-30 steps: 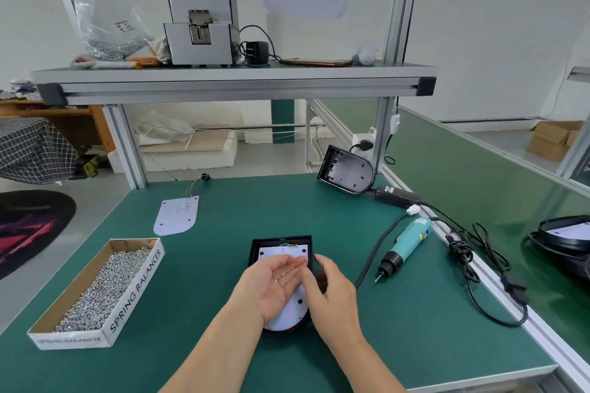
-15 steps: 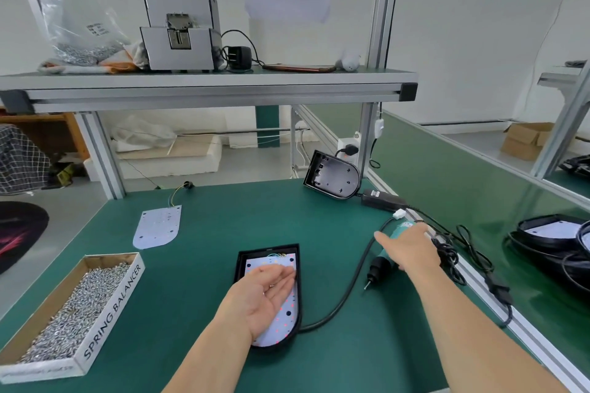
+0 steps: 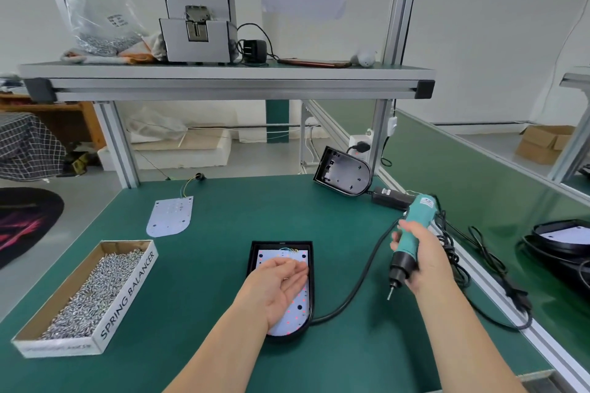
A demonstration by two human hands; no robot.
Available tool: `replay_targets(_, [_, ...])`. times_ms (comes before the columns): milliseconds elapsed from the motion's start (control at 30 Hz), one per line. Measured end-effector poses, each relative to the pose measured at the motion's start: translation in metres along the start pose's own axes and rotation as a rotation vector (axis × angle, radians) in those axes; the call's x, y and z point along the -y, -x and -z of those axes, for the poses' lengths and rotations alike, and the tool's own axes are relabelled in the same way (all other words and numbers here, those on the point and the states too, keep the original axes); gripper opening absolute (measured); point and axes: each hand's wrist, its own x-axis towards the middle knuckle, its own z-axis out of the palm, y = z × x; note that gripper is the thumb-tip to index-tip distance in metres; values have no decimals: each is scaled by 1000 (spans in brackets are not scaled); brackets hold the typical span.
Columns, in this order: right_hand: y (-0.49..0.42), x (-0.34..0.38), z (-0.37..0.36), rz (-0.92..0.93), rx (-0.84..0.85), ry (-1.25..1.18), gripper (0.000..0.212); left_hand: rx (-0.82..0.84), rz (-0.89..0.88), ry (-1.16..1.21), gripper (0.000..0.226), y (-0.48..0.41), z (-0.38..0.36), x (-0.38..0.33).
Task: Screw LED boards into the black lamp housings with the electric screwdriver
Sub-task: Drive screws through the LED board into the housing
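Left hand: my left hand [image 3: 281, 287] lies flat, fingers straight and close together, on the white LED board [image 3: 297, 313] seated in the black lamp housing [image 3: 311, 297].
Right hand: my right hand [image 3: 421, 252] is curled round the body of the teal electric screwdriver [image 3: 412, 233]. The tool is nearly upright with its bit pointing down, to the right of the housing and apart from it.
Bench: the green-topped workbench [image 3: 223, 233] carries all task items. The housing under my left hand sits near the front centre.
Upper shelf: a grey aluminium-framed shelf [image 3: 223, 73] spans the back.
Shelf items: a grey boxy metal machine [image 3: 199, 22] stands on the shelf beside a clear plastic bag of small metal parts [image 3: 102, 19].
Screw box: a shallow cardboard box of silver screws [image 3: 86, 297], lettered SPRING BALANCER, sits at front left.
Second housing: a second black lamp housing [image 3: 343, 174], with no board in it, stands tilted at the back right.
Loose board: a loose white LED board [image 3: 170, 215] lies flat at the back left, with thin wires at its far end.
Adapter: a black power adapter brick [image 3: 391, 196] lies just beside the second housing.
Cable: a thick black cable [image 3: 360, 281] curves across the mat between the front end of the near housing and the screwdriver; its ends I cannot tell.
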Motion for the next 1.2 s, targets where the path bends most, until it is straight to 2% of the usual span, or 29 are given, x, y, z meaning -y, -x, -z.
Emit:
replay_targets(33, [7,-1,-5,-8,91,-93,11,2,-4,-9,6,0,0,0])
replay_targets(100, [19,-2,-16,-53,235,-240,25,4,-13,-28,8,1,-1,2])
replay_targets(200, [29,-5,-33,-104,359,-409,39,3,-22,-69,12,1,-2,4])
replay_targets(367, [33,-8,-60,-92,430,-492,15,3,-35,-122,13,0,-3,7])
replay_targets(433, [33,-7,-71,-30,403,-409,11,5,-39,-125,12,1,-2,7])
replay_targets(567, [27,-9,-93,172,173,-196,19,21,-44,-123,14,2,-2,8])
replay_targets(667, [23,-11,-106,318,43,-154,24,30,-48,-111,17,1,-3,8])
replay_targets(800, [20,-19,-117,454,-9,-113,24,33,-47,-91,19,1,-2,9])
replay_targets(1200, [23,-35,-131,477,-57,-18,23,23,-26,-78,16,2,-1,6])
